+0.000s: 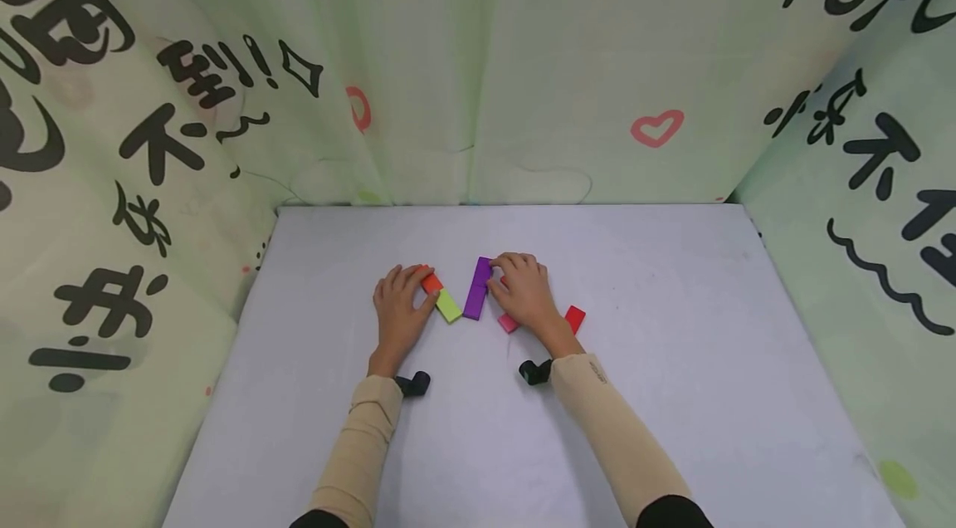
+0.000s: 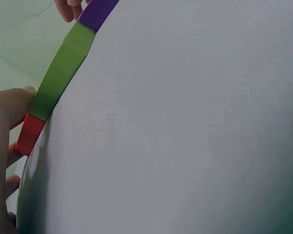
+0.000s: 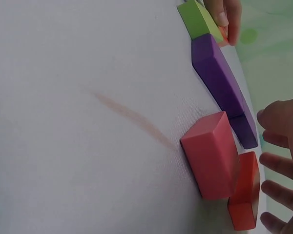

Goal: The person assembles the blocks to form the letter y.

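Note:
My left hand (image 1: pixel 399 312) pinches an orange-red block (image 1: pixel 430 280) between thumb and fingers at the left. A lime green block (image 1: pixel 449 306) adjoins it end to end, slanting down to the right. Two purple blocks (image 1: pixel 476 289) line up end to end and slant up to the right from the green one's lower end. Beside their upper part is my right hand (image 1: pixel 526 295), its fingers (image 3: pixel 278 165) spread and gripping nothing. Under that hand lies a pink block (image 3: pixel 212 156), and behind this a red block (image 3: pixel 244 190), mostly hidden in the head view.
Another red block (image 1: pixel 574 319) lies right of my right wrist. The white tabletop (image 1: pixel 635 428) ends at a printed curtain (image 1: pixel 560 96) behind and at both sides. Dark wrist cameras (image 1: pixel 535 372) sit at the sleeve cuffs, close over the table.

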The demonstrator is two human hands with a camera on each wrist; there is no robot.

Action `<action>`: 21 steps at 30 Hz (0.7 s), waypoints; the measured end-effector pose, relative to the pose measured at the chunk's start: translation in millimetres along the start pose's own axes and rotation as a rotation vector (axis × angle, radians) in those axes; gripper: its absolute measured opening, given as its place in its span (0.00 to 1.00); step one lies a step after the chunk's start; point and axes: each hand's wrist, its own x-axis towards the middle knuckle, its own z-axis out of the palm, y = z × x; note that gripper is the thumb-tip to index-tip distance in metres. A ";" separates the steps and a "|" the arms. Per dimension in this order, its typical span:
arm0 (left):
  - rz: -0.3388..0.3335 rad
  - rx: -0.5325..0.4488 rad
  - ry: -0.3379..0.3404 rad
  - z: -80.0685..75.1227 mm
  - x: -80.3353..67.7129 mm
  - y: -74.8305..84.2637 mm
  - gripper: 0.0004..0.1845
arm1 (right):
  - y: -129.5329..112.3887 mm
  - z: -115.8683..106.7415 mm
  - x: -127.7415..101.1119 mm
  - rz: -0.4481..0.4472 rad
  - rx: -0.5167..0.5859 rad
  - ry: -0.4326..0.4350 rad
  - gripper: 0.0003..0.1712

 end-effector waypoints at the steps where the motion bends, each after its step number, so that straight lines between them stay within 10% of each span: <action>1: 0.000 -0.001 0.002 -0.3 -0.8 -0.2 0.23 | -0.6 0.2 -2.1 0.001 0.003 0.004 0.21; 21: 0.026 -0.023 0.022 1.1 -0.9 0.5 0.23 | -23.9 1.5 -69.6 0.083 0.175 0.229 0.17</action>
